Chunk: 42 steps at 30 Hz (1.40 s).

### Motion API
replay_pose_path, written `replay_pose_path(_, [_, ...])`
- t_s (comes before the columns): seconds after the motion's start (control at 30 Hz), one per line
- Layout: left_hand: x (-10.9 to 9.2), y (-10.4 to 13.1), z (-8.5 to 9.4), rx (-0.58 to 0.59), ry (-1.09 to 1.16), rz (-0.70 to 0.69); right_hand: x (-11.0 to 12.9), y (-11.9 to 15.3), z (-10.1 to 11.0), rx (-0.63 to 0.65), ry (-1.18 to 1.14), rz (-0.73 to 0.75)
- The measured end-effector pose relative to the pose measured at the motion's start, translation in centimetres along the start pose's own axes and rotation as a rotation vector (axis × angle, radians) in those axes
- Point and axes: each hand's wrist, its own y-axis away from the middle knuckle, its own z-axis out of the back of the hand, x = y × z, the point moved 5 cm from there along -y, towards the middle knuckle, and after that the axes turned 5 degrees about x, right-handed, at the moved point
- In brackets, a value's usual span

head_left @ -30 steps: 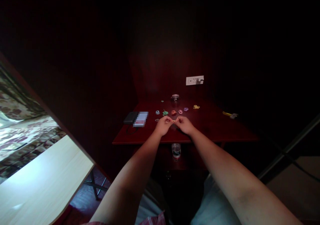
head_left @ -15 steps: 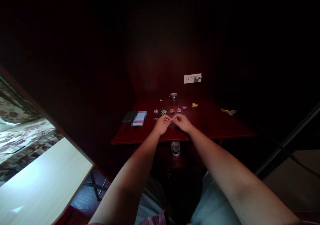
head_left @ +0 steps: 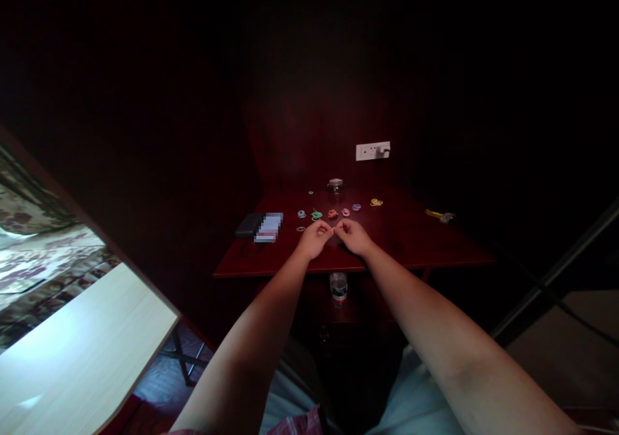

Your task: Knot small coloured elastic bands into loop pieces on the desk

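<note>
My left hand (head_left: 314, 238) and my right hand (head_left: 354, 236) meet over the front of the dark red desk (head_left: 411, 248). Thumbs and fingertips of both are pinched together on a small pale orange rubber band (head_left: 333, 229), mostly hidden by the fingers. Just beyond them lie little heaps of rubber bands sorted by colour: blue (head_left: 302, 214), green (head_left: 316, 215), orange (head_left: 333, 214), pink (head_left: 345, 212), purple (head_left: 356, 207) and yellow (head_left: 376, 202). A single pale band (head_left: 300, 229) rests left of my left hand, and one green band (head_left: 311, 193) sits farther back.
Behind the heaps stands a clear jar (head_left: 335, 185). A phone (head_left: 269, 227) and a black case (head_left: 249, 225) lie at the left, a yellow-handled tool (head_left: 439, 216) at the right. A plastic cup (head_left: 339, 288) is below the desk edge; a wall socket (head_left: 373, 151) is behind.
Both hands stay almost in place, still pinching the small band, with only slight finger movement. The view has shifted a little; the heaps lie as before.
</note>
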Motion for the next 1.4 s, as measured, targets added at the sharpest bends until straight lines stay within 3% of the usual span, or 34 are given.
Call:
replay_pose_path(0.23, [0.39,-0.03,-0.29,0.042,0.066,0.008,-0.31,-0.13,0.22,-0.043,0.021,0.002])
replay_pose_path(0.4, [0.87,-0.2,-0.12,0.001,0.057,0.052,-0.27,-0.14,0.14,-0.031,-0.021,-0.004])
replay_pose_path(0.67, [0.66,-0.26,0.02,-0.006,-0.005,0.038,-0.04,-0.05,-0.04,-0.005,-0.101,-0.007])
replay_pose_path(1.2, [0.31,-0.11,-0.21,0.038,0.041,0.052,-0.57,-0.1,-0.3,0.025,-0.061,-0.031])
replay_pose_path(1.4, [0.58,-0.3,0.02,0.023,0.078,0.035,-0.05,0.09,0.0,0.0,-0.142,-0.044])
